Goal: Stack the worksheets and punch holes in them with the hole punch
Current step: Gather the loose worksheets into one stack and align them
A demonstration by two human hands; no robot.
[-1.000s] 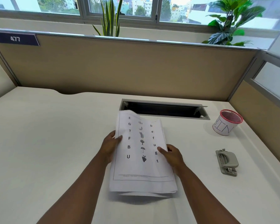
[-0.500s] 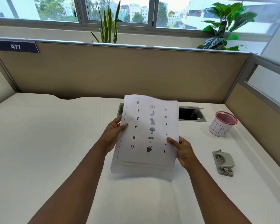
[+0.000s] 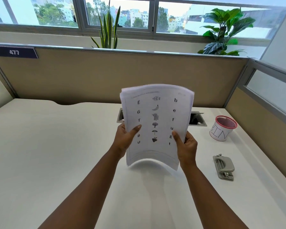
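Observation:
A stack of white worksheets (image 3: pixel 157 113), printed with letters and small pictures, is held upright above the desk and bowed toward me. My left hand (image 3: pixel 126 139) grips its left edge, thumb on the front sheet. My right hand (image 3: pixel 186 146) grips its right edge the same way. The bottom edge hangs clear of the desk, casting a shadow below. The grey hole punch (image 3: pixel 223 166) lies flat on the desk to the right of my right hand, untouched.
A white cup with a red mesh rim (image 3: pixel 223 128), marked "BIN", stands at the back right. A metal cable slot (image 3: pixel 197 119) in the white desk (image 3: pixel 48 154) is partly hidden behind the sheets. Beige partition walls (image 3: pixel 89 76) close off the back and right.
Both hands have lifted the worksheets off the desk and tipped them upright, from lying low and slanted to standing high in front of me. The hole punch has not moved.

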